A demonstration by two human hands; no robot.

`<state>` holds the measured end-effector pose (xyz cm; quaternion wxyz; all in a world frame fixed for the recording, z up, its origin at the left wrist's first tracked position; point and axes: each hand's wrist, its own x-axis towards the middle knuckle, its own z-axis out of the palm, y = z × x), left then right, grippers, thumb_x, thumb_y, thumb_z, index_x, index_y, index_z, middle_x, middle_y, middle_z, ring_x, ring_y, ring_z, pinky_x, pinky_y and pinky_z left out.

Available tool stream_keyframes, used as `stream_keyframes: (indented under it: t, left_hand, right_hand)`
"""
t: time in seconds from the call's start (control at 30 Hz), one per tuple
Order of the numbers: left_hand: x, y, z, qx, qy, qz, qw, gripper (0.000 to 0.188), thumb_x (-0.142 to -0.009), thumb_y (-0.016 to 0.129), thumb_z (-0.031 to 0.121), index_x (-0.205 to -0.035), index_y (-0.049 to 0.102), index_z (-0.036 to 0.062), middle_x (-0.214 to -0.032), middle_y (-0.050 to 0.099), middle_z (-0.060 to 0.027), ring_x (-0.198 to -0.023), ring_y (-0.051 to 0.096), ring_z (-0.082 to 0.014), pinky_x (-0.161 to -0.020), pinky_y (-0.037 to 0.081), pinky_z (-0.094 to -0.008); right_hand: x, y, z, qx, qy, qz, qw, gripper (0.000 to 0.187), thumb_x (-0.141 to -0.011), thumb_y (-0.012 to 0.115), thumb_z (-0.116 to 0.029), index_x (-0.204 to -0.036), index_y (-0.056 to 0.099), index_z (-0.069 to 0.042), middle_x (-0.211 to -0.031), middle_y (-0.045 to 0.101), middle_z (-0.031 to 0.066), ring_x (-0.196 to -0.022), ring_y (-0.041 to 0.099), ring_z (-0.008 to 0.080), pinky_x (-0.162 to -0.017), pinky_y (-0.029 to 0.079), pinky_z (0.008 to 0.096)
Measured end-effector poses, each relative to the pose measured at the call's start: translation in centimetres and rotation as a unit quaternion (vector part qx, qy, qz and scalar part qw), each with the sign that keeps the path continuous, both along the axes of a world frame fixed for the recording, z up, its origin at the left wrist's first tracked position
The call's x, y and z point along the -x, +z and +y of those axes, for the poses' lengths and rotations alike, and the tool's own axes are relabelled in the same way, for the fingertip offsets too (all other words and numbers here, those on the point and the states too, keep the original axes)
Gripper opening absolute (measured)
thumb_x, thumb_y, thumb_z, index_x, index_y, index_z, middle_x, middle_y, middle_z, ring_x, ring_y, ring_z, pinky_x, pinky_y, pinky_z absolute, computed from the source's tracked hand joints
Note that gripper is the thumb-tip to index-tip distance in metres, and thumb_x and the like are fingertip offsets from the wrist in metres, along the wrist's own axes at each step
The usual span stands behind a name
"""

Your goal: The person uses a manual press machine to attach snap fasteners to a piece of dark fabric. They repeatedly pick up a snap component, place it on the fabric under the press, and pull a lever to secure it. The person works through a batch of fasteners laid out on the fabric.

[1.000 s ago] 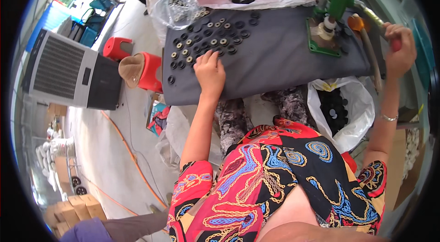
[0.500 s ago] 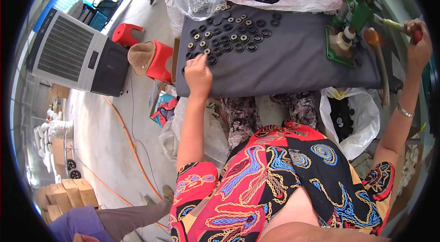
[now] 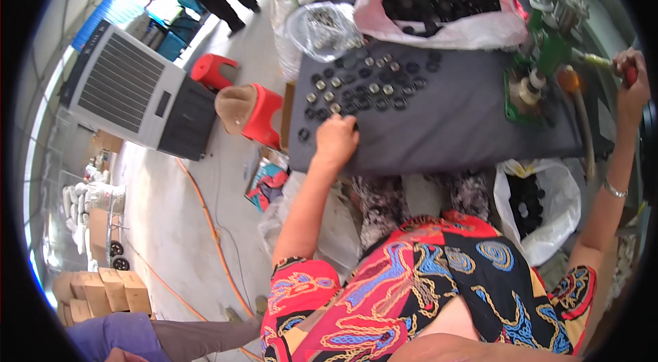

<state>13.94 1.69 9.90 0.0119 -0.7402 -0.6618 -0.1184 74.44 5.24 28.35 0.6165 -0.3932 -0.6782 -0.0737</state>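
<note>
My left hand [image 3: 336, 141] is at the near left of the grey-clothed table [image 3: 439, 129], fingers curled together. A dark edge shows at its fingertips, probably a black ring, partly hidden. Just beyond lie several black rings [image 3: 380, 104], some with small pale metal pieces [image 3: 373, 89] in their centres. At the far right my right hand [image 3: 631, 80] is closed around the red-ended lever handle [image 3: 630, 75] of a green hand press [image 3: 526, 107]. A white fitting [image 3: 528, 91] stands at the press's base.
An open white-and-pink sack [image 3: 439, 32] of black parts and a clear bag [image 3: 322, 30] of metal pieces stand at the table's back. A white bag [image 3: 506, 204] hangs below. Red stools [image 3: 264, 119] and an air cooler [image 3: 130, 88] stand left; other people are nearby.
The whole view has shifted, with things sitting lower and further right. My left hand has moved right along the rings, its fingers more curled. My right hand still grips the lever.
</note>
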Motion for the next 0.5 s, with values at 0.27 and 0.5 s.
stream_keyframes:
  t: [0.27, 0.5]
  left_hand:
    - [0.2, 0.1, -0.8, -0.056, -0.011, -0.111, 0.992, 0.031, -0.073, 0.073, 0.015, -0.100, 0.062, 0.0047, -0.090, 0.066, -0.0171, -0.082, 0.066, -0.0365, -0.075, 0.053, -0.0461]
    - [0.5, -2.2, -2.4, -0.193, -0.035, -0.154, 0.968, 0.023, -0.072, 0.070, 0.011, -0.094, 0.067, 0.0042, -0.092, 0.068, -0.0121, -0.089, 0.062, -0.0310, -0.078, 0.050, -0.0416]
  right_hand:
    - [1.0, 0.5, 0.6, 0.081, 0.139, 0.208, 0.965, 0.027, -0.101, 0.044, -0.021, -0.078, 0.042, -0.005, -0.073, 0.038, 0.0038, -0.073, 0.044, 0.0157, -0.074, 0.036, 0.0286]
    - [-1.1, 0.1, 0.9, 0.105, 0.161, 0.226, 0.955, 0.026, -0.101, 0.044, -0.019, -0.081, 0.045, -0.004, -0.076, 0.040, 0.0037, -0.075, 0.044, 0.0167, -0.076, 0.036, 0.0289]
